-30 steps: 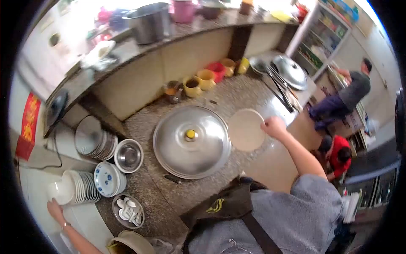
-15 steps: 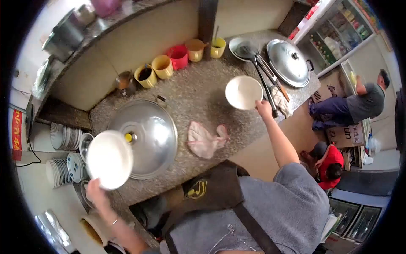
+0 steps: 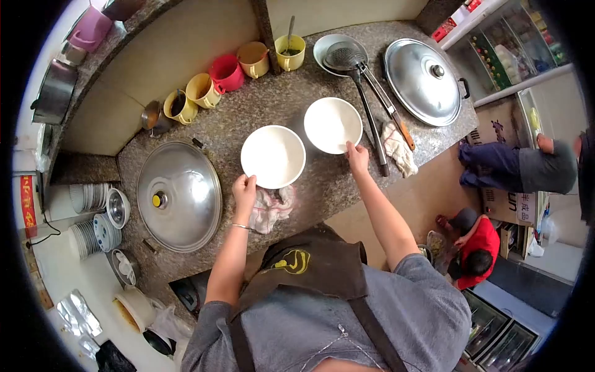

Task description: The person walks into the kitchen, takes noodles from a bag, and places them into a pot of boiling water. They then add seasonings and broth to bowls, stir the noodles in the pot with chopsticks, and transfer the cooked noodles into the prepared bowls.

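Two white bowls are side by side over the stone counter (image 3: 347,192), and no food shows inside either. My left hand (image 3: 244,189) is closed on the near rim of the left bowl (image 3: 273,156), thumb on the edge. With my right hand (image 3: 357,156) I grip the rim of the right bowl (image 3: 333,124) at its lower right. A crumpled cloth (image 3: 273,209) lies on the counter, partly covered by the left bowl in this view.
A large domed lid (image 3: 180,197) is at the left, a lidded pan (image 3: 423,82) at the far right. Several mugs (image 3: 203,90) line the back. A strainer (image 3: 345,57) and a second cloth (image 3: 398,149) lie at right. Two other people are at the right, one in a red shirt (image 3: 484,251).
My left hand has brought its bowl rightward from over the domed lid to beside the other bowl. The right hand stays on its bowl. The standing person has shifted.
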Motion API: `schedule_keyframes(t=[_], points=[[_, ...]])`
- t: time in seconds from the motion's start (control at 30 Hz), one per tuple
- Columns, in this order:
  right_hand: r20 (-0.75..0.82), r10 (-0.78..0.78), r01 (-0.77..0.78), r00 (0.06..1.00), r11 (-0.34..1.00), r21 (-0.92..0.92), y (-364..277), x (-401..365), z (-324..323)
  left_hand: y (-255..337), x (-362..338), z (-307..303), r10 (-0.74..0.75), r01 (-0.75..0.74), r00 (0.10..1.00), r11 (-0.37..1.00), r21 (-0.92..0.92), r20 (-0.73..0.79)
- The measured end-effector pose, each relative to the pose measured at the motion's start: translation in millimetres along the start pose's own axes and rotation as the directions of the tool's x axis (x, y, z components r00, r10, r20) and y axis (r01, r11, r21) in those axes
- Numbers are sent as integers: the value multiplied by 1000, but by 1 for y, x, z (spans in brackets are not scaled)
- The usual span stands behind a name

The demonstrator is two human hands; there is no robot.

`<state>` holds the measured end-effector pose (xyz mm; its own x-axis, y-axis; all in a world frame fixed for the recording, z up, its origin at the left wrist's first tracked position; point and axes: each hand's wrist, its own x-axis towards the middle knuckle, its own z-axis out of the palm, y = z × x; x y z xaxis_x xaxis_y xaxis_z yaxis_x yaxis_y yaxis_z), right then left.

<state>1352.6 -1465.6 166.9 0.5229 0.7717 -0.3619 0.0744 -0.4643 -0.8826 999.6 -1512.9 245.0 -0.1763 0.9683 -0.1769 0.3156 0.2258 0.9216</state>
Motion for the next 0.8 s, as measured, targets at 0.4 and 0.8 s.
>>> schedule_keyframes(t=[0.4, 0.8], points=[[113, -22, 57, 993, 948, -314, -8, -5, -17, -55, 0, 14, 114, -106, 992, 987, 118, -57], [389, 114, 167, 914, 768, -618, -63, -11, -43, 37, 49, -12, -92, 87, 996, 980, -178, -19]])
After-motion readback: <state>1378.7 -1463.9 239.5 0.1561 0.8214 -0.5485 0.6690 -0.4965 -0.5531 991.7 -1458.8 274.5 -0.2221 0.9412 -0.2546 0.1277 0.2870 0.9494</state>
